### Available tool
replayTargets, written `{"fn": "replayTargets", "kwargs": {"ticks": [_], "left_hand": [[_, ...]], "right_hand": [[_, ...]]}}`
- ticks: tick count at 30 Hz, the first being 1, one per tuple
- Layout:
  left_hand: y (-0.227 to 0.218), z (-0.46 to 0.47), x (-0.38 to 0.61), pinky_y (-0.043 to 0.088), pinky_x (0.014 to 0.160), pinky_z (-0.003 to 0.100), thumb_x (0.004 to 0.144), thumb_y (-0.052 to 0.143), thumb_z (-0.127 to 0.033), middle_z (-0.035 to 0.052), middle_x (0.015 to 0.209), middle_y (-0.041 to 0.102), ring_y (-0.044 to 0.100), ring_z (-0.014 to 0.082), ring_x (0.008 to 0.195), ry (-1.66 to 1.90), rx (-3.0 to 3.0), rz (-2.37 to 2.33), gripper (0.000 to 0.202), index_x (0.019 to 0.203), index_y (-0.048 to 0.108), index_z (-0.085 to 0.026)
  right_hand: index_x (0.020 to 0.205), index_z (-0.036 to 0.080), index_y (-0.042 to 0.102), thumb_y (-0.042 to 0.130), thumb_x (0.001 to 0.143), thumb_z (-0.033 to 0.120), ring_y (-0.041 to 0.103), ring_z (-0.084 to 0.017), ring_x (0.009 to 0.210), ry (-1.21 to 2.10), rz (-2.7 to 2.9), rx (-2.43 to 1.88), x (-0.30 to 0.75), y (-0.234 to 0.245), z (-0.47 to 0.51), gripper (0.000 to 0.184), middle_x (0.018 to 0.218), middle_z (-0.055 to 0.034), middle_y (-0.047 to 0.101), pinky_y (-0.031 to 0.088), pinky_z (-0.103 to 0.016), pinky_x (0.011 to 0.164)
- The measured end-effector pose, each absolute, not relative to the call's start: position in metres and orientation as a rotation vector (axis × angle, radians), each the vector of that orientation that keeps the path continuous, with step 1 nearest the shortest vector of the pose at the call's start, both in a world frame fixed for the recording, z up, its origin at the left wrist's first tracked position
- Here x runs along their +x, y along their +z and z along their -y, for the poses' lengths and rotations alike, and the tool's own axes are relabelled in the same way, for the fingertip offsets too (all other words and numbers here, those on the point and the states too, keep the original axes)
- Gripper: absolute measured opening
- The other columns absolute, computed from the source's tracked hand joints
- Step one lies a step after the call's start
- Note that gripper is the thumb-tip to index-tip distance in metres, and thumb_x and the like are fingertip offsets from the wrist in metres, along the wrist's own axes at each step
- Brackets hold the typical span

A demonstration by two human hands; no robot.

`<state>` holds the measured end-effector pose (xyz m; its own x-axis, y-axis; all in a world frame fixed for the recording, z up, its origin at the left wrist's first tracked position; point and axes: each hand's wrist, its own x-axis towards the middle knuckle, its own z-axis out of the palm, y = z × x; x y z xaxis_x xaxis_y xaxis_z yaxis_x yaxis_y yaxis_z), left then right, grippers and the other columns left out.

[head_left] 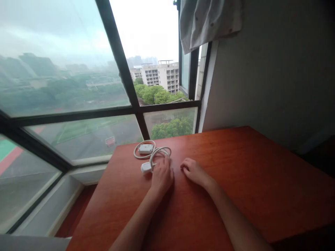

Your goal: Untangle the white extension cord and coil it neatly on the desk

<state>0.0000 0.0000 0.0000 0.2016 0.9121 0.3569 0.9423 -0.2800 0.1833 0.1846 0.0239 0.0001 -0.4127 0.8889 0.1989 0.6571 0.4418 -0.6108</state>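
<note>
A white electrical cord point(170, 152) lies in loose loops near the far left part of the wooden table. Joined to it are a small white rectangular box point(146, 149) and a white plug-like end piece point(146, 168). My left hand point(161, 176) rests palm down at the right side of the loops. Its fingers stretch over the cord, and the thumb stands apart on the right. Beside it, across a short gap, my right hand point(194, 170) lies on the table with its fingers curled in and nothing visible in them.
The reddish-brown table point(251, 181) reaches up to the window point(137, 109) and the wall point(256, 83) on the right. A grey curtain point(209, 22) hangs over the open window pane. Left of the table edge is a low sill point(49, 205).
</note>
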Motion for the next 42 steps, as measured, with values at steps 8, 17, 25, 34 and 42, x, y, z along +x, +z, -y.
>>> {"fn": "replayTargets", "kwargs": {"ticks": [8, 17, 25, 34, 42], "left_hand": [[0.004, 0.015, 0.017, 0.047, 0.088, 0.04, 0.087, 0.051, -0.026, 0.0145, 0.11, 0.065, 0.061, 0.028, 0.1, -0.684, -2.77, 1.743, 0.034, 0.12, 0.048, -0.016], [0.036, 0.029, 0.023, 0.038, 0.099, 0.038, 0.087, 0.048, -0.016, 0.007, 0.098, 0.069, 0.062, 0.023, 0.097, -0.565, -3.293, 1.088, 0.037, 0.121, 0.059, -0.026], [0.043, 0.017, 0.001, 0.037, 0.097, 0.035, 0.08, 0.059, -0.02, 0.0035, 0.098, 0.065, 0.059, 0.0214, 0.098, -0.515, -3.19, 1.249, 0.024, 0.103, 0.063, -0.027], [0.033, 0.018, 0.007, 0.035, 0.096, 0.033, 0.084, 0.061, -0.028, 0.0041, 0.098, 0.064, 0.057, 0.0206, 0.1, -0.503, -3.143, 1.234, 0.021, 0.105, 0.063, -0.027], [0.034, 0.016, 0.004, 0.035, 0.094, 0.032, 0.086, 0.059, -0.027, 0.003, 0.094, 0.064, 0.058, 0.0189, 0.095, -0.548, -3.161, 1.223, 0.02, 0.106, 0.063, -0.026]], "right_hand": [[0.116, 0.014, 0.06, 0.049, 0.079, 0.01, 0.062, -0.017, 0.086, 0.49, 1.969, -1.571, 0.237, -0.016, -0.054, 0.039, 0.101, -0.0087, 0.067, 0.047, -0.029, 0.085], [0.106, 0.017, 0.064, 0.044, 0.075, 0.011, 0.057, -0.023, 0.106, 0.231, 1.746, -1.437, 0.262, -0.005, -0.061, 0.038, 0.11, -0.0099, 0.064, 0.043, -0.037, 0.097], [0.112, 0.017, 0.064, 0.05, 0.085, 0.025, 0.053, -0.026, 0.109, 0.092, 1.928, -1.782, 0.26, -0.017, -0.058, 0.031, 0.115, -0.013, 0.063, 0.037, -0.037, 0.097], [0.108, 0.021, 0.067, 0.051, 0.087, 0.032, 0.054, -0.027, 0.1, 0.015, 1.886, -1.919, 0.259, -0.007, -0.051, 0.028, 0.113, -0.0103, 0.066, 0.038, -0.037, 0.085], [0.103, 0.017, 0.069, 0.05, 0.087, 0.026, 0.056, -0.023, 0.099, -0.027, 1.914, -1.84, 0.26, -0.009, -0.056, 0.026, 0.106, -0.0102, 0.069, 0.038, -0.032, 0.086]]}}
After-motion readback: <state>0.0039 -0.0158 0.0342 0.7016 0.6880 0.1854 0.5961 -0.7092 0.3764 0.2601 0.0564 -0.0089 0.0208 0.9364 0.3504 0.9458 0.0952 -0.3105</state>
